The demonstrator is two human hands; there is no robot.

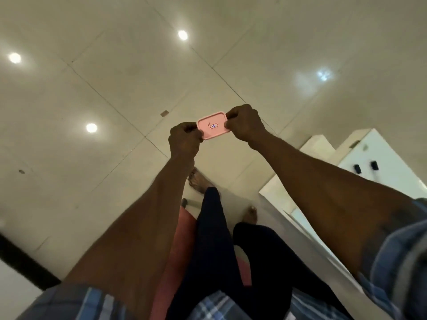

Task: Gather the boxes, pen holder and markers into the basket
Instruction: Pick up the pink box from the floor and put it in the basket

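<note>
A small flat pink rectangular piece (212, 126) with a rounded rim and a tiny printed label is held out in front of me at arm's length above the floor. My left hand (183, 139) pinches its left end and my right hand (245, 125) pinches its right end. Both arms are stretched forward. No basket, boxes, pen holder or markers are in view.
Glossy pale floor tiles (115, 88) reflect ceiling lights. My legs in dark trousers (215, 239) and bare feet are below, on a red seat (182, 239). A white table or cabinet (369, 158) with two small dark items stands at the right.
</note>
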